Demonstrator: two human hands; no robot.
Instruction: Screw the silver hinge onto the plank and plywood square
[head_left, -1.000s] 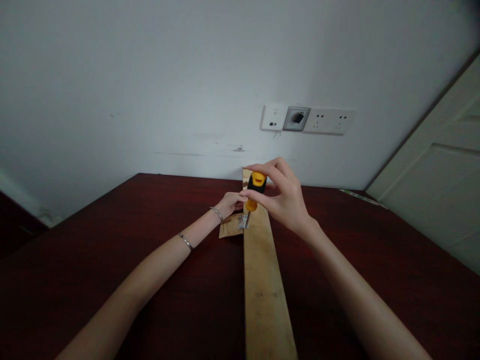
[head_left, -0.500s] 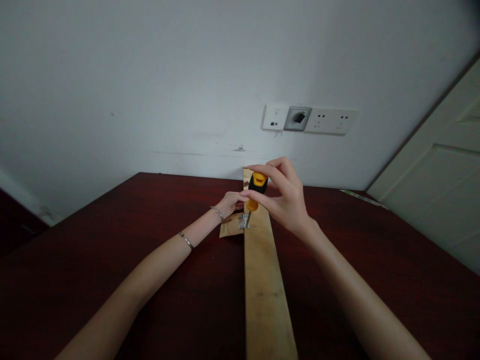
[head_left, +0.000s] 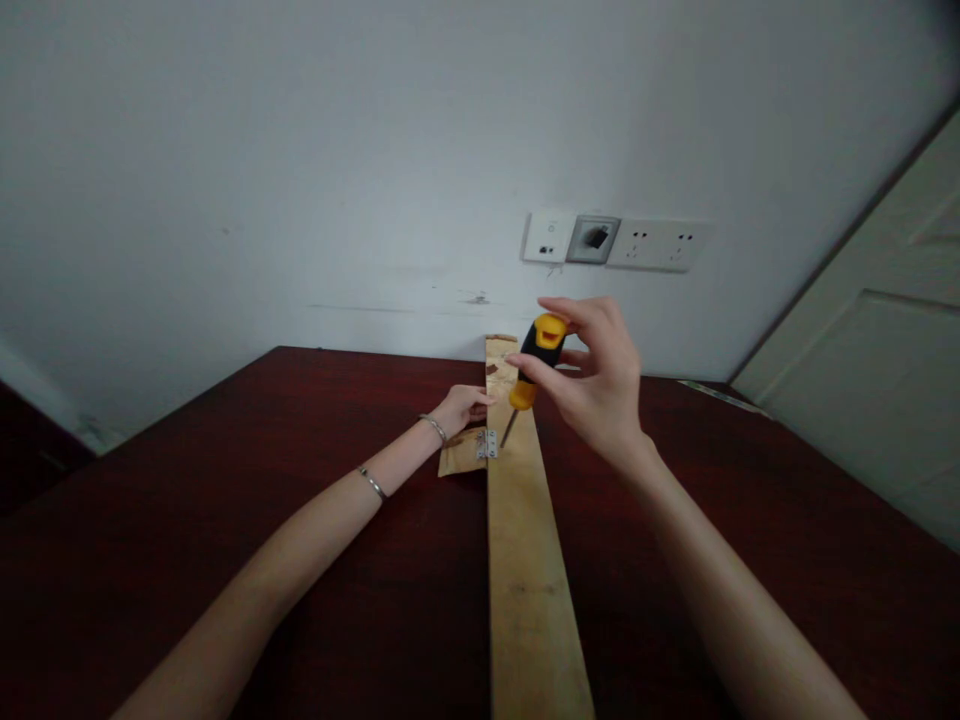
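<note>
My right hand grips a yellow and black screwdriver by its handle. The tool leans to the right, its tip just beside a small metal hinge. That hinge joins a long wooden board to a short wooden piece on its left. At the board's left edge, beyond the hinge, my left hand holds the board between thumb and fingers; some of its fingers are hidden.
The dark red tabletop meets a white wall at the back. Wall sockets with a black plug sit above it. A pale strip lies at the back right, near a white door.
My right hand has moved right and slightly up with the screwdriver, which now tilts more. Its tip has come off the hinge. My left hand stays in place.
</note>
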